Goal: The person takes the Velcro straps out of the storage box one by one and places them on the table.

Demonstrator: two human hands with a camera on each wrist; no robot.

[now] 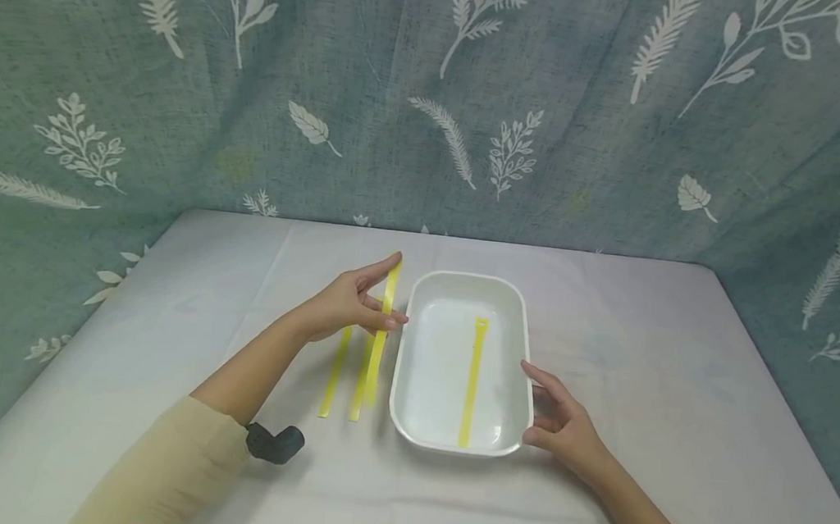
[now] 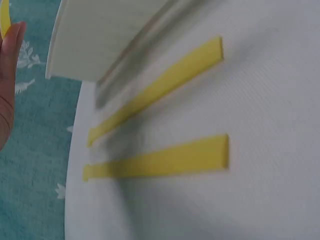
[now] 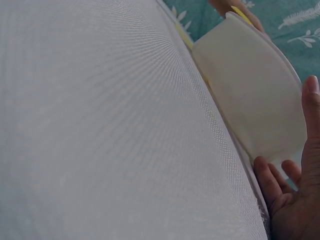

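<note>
We are seeing the left hand (image 1: pixel 346 301) reaching in from the lower left, its forearm slanting up over the table (image 1: pixel 676 397), its thumb pointing away from the body and its fingers clamping a yellow strip (image 1: pixel 377 359). That strip is hanging lengthwise from the grip, just left of the white tray (image 1: pixel 432 370). Below this hand, we are finding two more strips (image 2: pixel 175 159) lying side by side on the table. The right hand (image 1: pixel 566 426) is coming in from the lower right, thumb and fingers standing apart, resting against the tray's right side. Inside the tray, another strip (image 1: pixel 473 385) is lying lengthwise, right of the middle.
</note>
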